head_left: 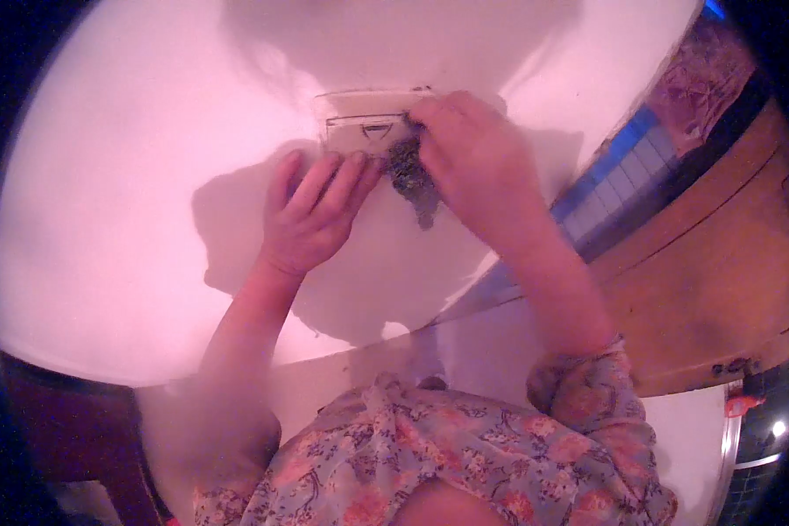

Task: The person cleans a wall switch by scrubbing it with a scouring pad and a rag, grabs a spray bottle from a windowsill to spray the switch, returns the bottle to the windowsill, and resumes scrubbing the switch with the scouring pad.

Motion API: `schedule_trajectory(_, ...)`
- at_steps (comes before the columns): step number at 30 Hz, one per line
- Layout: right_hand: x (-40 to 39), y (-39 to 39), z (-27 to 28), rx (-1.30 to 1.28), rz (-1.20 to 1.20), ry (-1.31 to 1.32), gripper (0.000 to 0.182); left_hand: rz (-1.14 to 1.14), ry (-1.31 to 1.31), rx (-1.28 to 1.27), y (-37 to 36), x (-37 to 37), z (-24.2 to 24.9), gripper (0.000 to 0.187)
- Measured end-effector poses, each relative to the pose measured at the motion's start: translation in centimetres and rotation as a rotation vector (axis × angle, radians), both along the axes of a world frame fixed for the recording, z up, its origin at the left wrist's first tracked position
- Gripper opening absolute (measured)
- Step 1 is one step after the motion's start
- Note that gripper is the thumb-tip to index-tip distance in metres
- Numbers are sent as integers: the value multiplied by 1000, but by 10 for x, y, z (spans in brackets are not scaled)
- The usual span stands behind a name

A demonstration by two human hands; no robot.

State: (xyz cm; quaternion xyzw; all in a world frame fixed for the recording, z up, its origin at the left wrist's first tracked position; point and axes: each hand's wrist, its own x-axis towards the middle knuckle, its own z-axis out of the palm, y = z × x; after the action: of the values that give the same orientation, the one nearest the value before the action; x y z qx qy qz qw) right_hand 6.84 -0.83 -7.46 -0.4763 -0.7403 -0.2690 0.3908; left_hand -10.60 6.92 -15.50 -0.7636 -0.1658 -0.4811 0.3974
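Observation:
A pale flat rectangular piece (pixel 346 133) with dark lines and a small triangular mark lies on the white surface (pixel 131 219). The fingers of my left hand (pixel 316 210) are stretched out, with their tips at its near edge. My right hand (pixel 482 158) is closed in a pinch at the piece's right side; a small dark spot shows at the fingertips, but what they hold is hidden. Between the two hands is a dark, speckled, lumpy clump (pixel 412 180), narrowing toward me. Its exact kind cannot be made out.
To the right are a wooden surface (pixel 701 272), a blue-and-white striped item (pixel 618 171) and crinkled clear plastic (pixel 701 79). The white surface's near edge runs close to my flowered top (pixel 447 438). Shadows of my head and hands fall across the work area.

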Motion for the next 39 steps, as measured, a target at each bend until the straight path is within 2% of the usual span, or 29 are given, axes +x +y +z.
schedule_trajectory(5,10,-10,7,-94,-129,-21,19,-5,3,-21,-5,0,2,34)
schedule_trajectory(8,-4,-11,6,-33,-94,37,15,11,35,-58,-4,-6,-2,33)
schedule_trajectory(10,-5,-4,7,15,7,-34,13,-19,-7,2,-4,-3,2,31)
schedule_trajectory(14,-1,-14,20,42,15,-146,11,-11,-14,2,-12,2,10,29)
schedule_trajectory(17,13,-23,33,-53,-22,-158,14,-8,-13,19,-18,5,20,29)
schedule_trajectory(19,22,-13,22,-148,-180,-152,15,-2,-10,-6,-10,1,13,31)
schedule_trajectory(20,16,-19,20,-144,-182,-161,15,-4,-19,-2,-10,-3,9,31)
schedule_trajectory(22,10,-34,13,28,-24,17,16,19,19,-17,-12,-4,0,31)
schedule_trajectory(25,12,-12,24,-28,-37,-93,16,-21,4,-42,-8,3,13,30)
schedule_trajectory(29,-8,3,8,-86,-6,-81,14,-9,-6,-24,6,-4,-8,31)
schedule_trajectory(32,7,7,2,-32,41,18,13,-39,23,-22,9,4,-1,31)
schedule_trajectory(34,3,2,-13,54,35,202,13,1,11,-5,3,1,1,33)
schedule_trajectory(38,-9,-16,-57,14,31,308,11,-34,16,-38,-8,2,8,36)
schedule_trajectory(39,-13,-17,-65,20,62,401,11,-24,18,-45,-7,2,8,37)
